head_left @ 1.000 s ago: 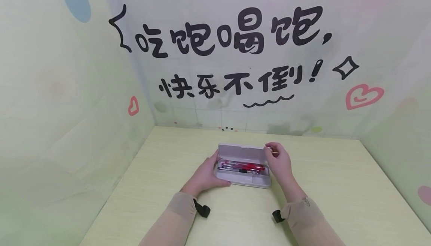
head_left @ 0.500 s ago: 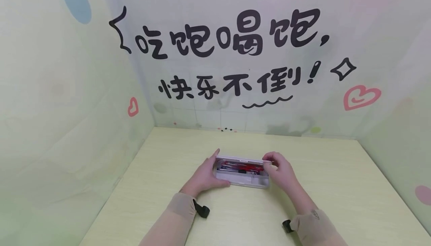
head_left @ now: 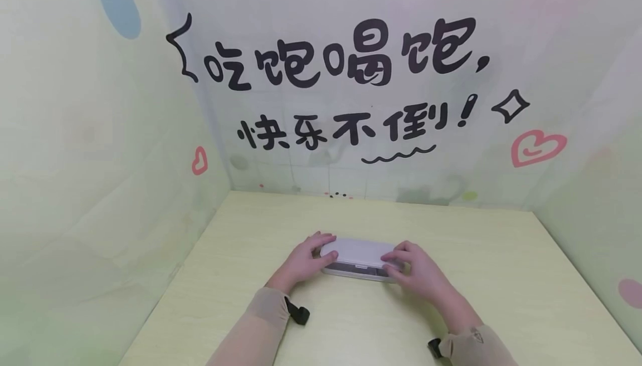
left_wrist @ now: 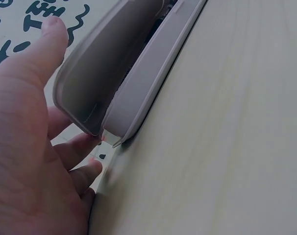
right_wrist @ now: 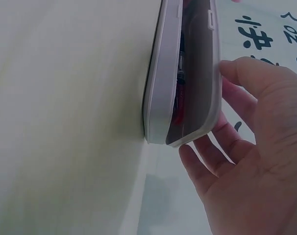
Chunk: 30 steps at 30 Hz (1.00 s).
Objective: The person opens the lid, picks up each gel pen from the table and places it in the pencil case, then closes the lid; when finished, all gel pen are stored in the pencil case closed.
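A pale pencil case [head_left: 360,252] lies on the table, its lid tilted down over the base with a gap along the front. Pens [right_wrist: 180,83] show inside, red and dark, mostly hidden by the lid. My left hand [head_left: 303,260] is at the case's left end, thumb extended over the lid; in the left wrist view its other fingers [left_wrist: 82,147] touch the hinge-side corner. At the right end, my right hand [head_left: 423,274] holds the lid [right_wrist: 202,88], thumb at its front edge and fingers on its outer face.
Light wood-grain table [head_left: 241,221] surrounds the case. Behind it rises a printed backdrop [head_left: 311,176] with black lettering, and similar sheets [head_left: 100,188] stand on both sides. Black straps [head_left: 299,314] hang at both cuffs.
The lid has swung from upright down toward the front, hiding most of the pens. My right hand came down with it. My left thumb moved from the base's front up to the lid.
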{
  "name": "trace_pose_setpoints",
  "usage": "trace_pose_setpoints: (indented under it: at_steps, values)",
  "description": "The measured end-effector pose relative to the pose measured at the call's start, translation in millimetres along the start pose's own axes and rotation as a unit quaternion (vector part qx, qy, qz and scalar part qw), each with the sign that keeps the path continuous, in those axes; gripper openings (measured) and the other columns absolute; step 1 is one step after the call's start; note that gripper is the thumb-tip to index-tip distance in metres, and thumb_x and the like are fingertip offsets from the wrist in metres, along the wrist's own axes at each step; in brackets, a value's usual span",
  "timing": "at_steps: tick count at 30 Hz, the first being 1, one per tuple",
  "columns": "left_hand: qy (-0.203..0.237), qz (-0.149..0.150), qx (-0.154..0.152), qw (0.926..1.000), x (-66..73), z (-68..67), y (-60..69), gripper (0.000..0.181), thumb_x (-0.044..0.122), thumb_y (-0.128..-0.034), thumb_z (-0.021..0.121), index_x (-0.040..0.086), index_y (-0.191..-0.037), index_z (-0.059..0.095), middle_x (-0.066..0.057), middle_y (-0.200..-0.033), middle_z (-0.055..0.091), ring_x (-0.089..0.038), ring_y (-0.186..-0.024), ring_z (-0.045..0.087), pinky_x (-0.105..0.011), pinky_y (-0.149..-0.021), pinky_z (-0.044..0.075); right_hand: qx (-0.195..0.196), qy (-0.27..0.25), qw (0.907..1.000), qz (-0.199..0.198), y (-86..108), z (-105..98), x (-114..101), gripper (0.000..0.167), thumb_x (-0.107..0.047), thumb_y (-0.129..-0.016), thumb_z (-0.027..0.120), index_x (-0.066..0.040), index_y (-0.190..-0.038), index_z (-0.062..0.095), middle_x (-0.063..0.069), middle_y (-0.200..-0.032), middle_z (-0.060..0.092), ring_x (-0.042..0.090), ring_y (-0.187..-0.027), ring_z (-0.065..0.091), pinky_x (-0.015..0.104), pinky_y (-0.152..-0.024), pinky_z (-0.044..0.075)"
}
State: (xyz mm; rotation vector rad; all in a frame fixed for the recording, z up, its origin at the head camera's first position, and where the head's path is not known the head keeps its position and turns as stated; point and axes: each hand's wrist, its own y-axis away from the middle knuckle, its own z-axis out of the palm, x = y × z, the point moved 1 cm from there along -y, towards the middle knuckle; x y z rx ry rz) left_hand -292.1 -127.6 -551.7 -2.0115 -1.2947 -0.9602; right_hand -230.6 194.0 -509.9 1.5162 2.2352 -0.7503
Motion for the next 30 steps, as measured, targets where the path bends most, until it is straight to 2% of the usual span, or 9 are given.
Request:
trace_pose_setpoints:
  at_steps: [9,15,23,30]
  values:
    - [-0.035,0.017,-0.003,0.9992,0.5,2.3,-1.8,0.064,0.053,-0.0987,0.078,0.025,-0.155,0.064,-0.003,-0.168,0.056,-0.036,-0.170,0.031,-0.068,-0.139,0.024,-0.012,0.060,0.9978,-0.024,1.7,5,-2,0.015,-0.024,-0.093,0.088,-0.027,-0.107,0.086,-0.006,-0.108,0.068,0.018,-0.107,0.062,0.045,-0.093,0.061]
    - [-0.045,0.023,0.001,0.9987,-2.1,3.9,-4.7,0.067,0.053,-0.0959,0.082,0.024,-0.154,0.065,-0.005,-0.167,0.057,-0.038,-0.169,0.033,-0.069,-0.138,0.025,0.006,0.085,0.9958,-0.034,1.1,8,-3,0.015,-0.019,-0.090,0.090,-0.025,-0.103,0.087,-0.005,-0.104,0.069,0.019,-0.105,0.063,0.043,-0.090,0.062]
    - [-0.048,0.021,-0.003,0.9986,-3.4,5.6,-7.2,0.069,0.053,-0.0947,0.083,0.023,-0.154,0.065,-0.005,-0.167,0.057,-0.038,-0.168,0.033,-0.068,-0.139,0.023,0.008,0.103,0.9942,-0.029,0.8,12,-2,0.013,-0.017,-0.090,0.089,-0.022,-0.102,0.087,-0.006,-0.101,0.070,0.017,-0.103,0.062,0.040,-0.089,0.062]
    - [-0.070,0.011,0.005,0.9975,-9.4,0.4,-3.6,0.069,0.056,-0.0952,0.081,0.027,-0.155,0.064,-0.004,-0.168,0.056,-0.037,-0.168,0.034,-0.069,-0.139,0.022,0.011,0.105,0.9930,-0.053,-3.8,18,-3,0.015,-0.018,-0.091,0.089,-0.023,-0.105,0.086,-0.006,-0.105,0.071,0.017,-0.105,0.063,0.040,-0.091,0.062]
